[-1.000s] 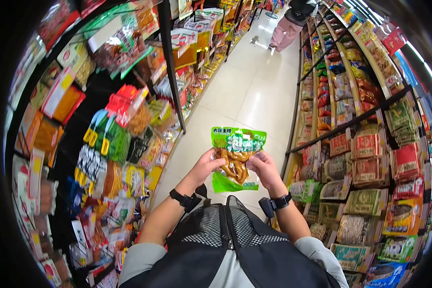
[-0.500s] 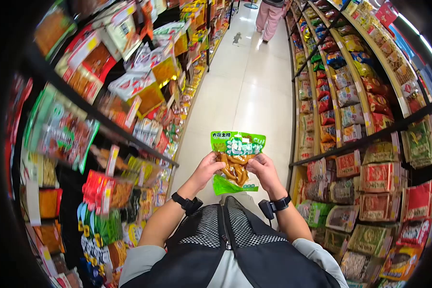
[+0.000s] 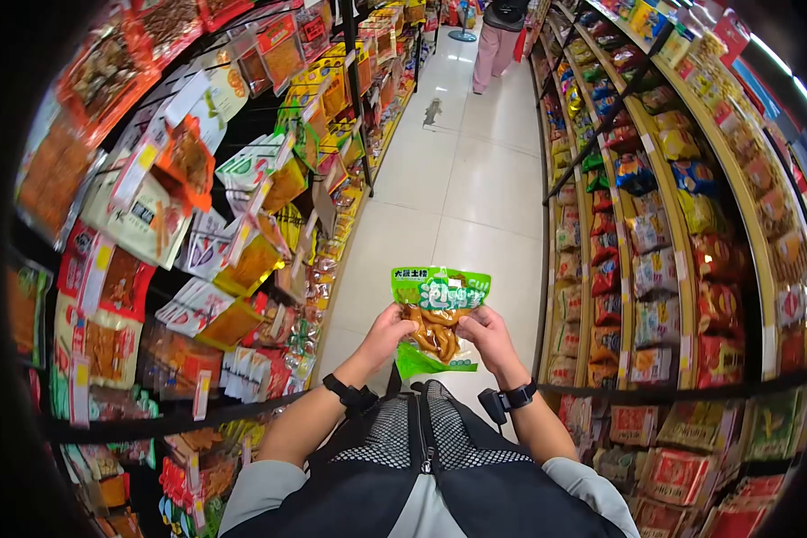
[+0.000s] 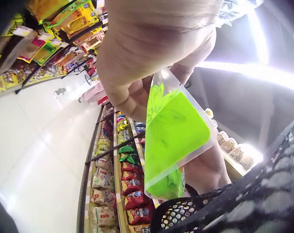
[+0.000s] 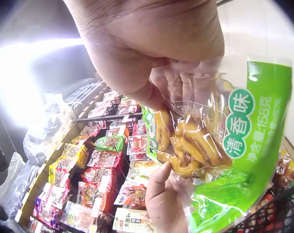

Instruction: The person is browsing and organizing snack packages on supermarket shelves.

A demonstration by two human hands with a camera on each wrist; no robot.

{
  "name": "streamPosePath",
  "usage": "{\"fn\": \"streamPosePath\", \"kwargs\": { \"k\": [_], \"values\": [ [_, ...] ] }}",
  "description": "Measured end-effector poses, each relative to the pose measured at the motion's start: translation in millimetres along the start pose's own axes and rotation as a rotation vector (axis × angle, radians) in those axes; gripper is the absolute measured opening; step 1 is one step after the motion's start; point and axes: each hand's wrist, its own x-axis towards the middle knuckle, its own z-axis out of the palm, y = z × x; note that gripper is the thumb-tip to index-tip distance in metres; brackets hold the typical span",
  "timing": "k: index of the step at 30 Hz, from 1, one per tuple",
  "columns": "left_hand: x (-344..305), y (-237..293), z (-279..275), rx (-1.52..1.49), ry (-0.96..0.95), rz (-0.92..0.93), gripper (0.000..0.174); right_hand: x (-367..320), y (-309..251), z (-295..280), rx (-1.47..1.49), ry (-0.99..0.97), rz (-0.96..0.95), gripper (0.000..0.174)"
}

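A green and clear plastic snack packet (image 3: 439, 318) is held up in front of the chest, its printed face toward the head camera. Brown pieces of food show through its clear middle, most closely in the right wrist view, where the packet (image 5: 200, 141) fills much of the picture. My left hand (image 3: 387, 334) pinches its left edge, thumb on the front. On the opposite edge my right hand (image 3: 491, 336) grips it the same way, thumb over the front. From the left wrist, only the bright green lower end of the packet (image 4: 178, 131) shows below the hand.
Shelves of hanging packets (image 3: 143, 215) line the left side of the aisle. Shelves of bagged snacks (image 3: 655, 224) line the right. Pale floor tiles (image 3: 457, 179) run between them. Farther up the aisle stands a person in pink trousers (image 3: 496, 54).
The view has shifted along the aisle, so different shelf sections flank the hands. Both hands keep hold of the packet, which sits slightly lower in the head view.
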Motion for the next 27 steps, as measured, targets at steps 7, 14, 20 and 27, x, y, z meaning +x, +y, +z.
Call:
{"fn": "streamPosePath", "kwargs": {
  "k": [7, 14, 20, 27],
  "values": [
    [191.7, 20.0, -15.7, -0.074, -0.070, 0.020, 0.044, 171.6, -54.2, -56.2, -0.077, 0.002, -0.002, 0.013],
    [389.1, 101.1, -30.1, -0.162, -0.060, 0.049, 0.045, 360.3, -162.5, -72.4, -0.181, 0.016, -0.041, 0.016],
    [530.0, 156.2, -28.3, -0.071, -0.110, -0.018, 0.040, 471.0, -221.9, -102.7, -0.089, 0.063, -0.067, 0.019],
    [711.5, 200.4, -45.0, 0.002, -0.113, -0.056, 0.038, 649.3, -259.2, -152.7, -0.050, 0.060, -0.074, 0.015]
  ]
}}
